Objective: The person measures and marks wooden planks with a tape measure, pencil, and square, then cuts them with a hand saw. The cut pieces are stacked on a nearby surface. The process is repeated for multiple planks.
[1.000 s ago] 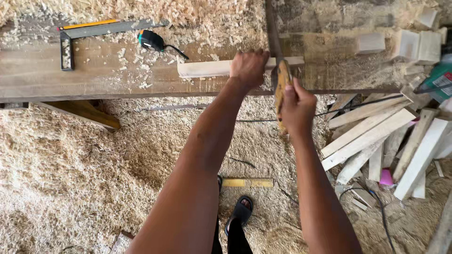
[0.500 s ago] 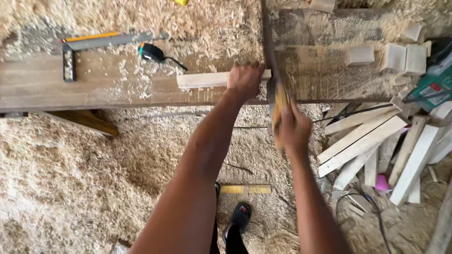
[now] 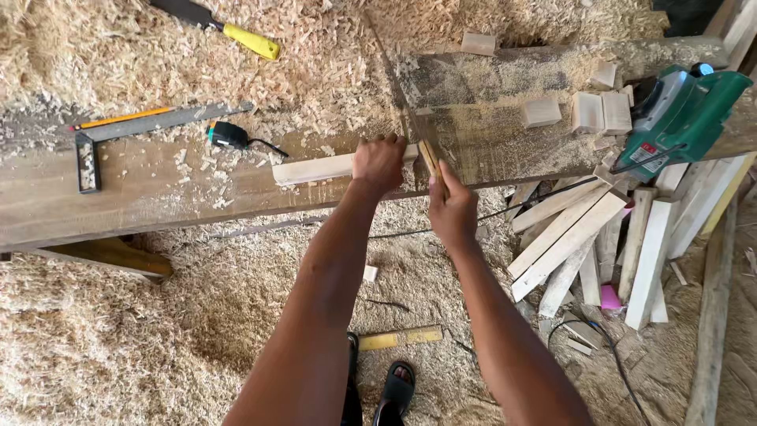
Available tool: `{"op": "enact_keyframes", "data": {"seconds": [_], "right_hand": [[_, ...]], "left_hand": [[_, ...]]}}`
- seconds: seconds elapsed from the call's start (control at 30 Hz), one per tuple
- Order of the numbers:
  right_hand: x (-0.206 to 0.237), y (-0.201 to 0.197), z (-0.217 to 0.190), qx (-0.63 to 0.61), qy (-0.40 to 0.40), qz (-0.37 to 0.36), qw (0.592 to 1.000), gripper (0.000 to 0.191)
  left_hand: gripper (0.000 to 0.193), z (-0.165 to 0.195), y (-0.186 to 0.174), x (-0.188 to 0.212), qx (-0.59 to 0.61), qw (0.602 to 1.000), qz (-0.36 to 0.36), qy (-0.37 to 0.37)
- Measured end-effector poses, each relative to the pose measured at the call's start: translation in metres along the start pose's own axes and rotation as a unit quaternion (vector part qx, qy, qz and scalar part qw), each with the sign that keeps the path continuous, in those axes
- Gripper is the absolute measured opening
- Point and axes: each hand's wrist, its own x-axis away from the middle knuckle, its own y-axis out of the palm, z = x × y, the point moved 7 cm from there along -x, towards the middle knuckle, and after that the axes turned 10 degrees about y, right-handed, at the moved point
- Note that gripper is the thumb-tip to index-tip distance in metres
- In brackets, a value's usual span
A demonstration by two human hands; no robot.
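Left hand (image 3: 379, 162) pins pale wood strip (image 3: 319, 169); right hand (image 3: 451, 210) grips saw handle (image 3: 430, 160).

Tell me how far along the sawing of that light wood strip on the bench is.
Done: small cut blocks lie on the bench near the green power tool. In hand: the left hand pins the light strip while the right hand grips the handsaw at the strip's end. Left: cut depth is hidden; longer strips lie piled on the floor.

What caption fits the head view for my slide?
Left hand pins a pale wood strip on the bench; right hand grips a handsaw across it.
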Motion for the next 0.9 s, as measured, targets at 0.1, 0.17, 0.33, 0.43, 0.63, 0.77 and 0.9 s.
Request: {"op": "enact_keyframes", "data": {"seconds": [0.1, 0.17, 0.33, 0.43, 0.63, 0.77, 0.9], "right_hand": [[-0.010, 0.004, 0.003, 0.162, -0.015, -0.004, 0.987, 0.044], [-0.011, 0.004, 0.004, 0.216, -0.025, -0.018, 0.976, 0.039], [0.006, -0.003, -0.023, 0.371, -0.208, 0.101, 0.899, 0.032], [-0.004, -0.004, -0.014, 0.256, -0.079, 0.069, 0.961, 0.024], [-0.031, 0.020, -0.043, -0.021, -0.025, 0.027, 0.999, 0.022], [-0.044, 0.031, -0.075, -0.074, -0.014, 0.049, 0.996, 0.026], [-0.046, 0.036, -0.117, -0.077, -0.100, 0.090, 0.988, 0.052]], "left_hand": [[0.056, -0.002, 0.006, -0.004, 0.015, 1.000, 0.001, 0.004], [0.056, -0.003, 0.010, -0.006, 0.034, 0.999, 0.005, 0.007], [0.048, 0.004, -0.001, -0.003, 0.037, 0.998, 0.042, 0.017], [0.039, 0.008, -0.025, 0.007, 0.115, 0.988, 0.105, 0.020], [0.032, -0.004, -0.090, 0.026, 0.308, 0.911, 0.270, 0.035], [0.037, -0.021, -0.109, 0.028, 0.411, 0.865, 0.287, 0.018], [0.034, -0.034, -0.123, 0.026, 0.513, 0.803, 0.304, -0.009]]}}
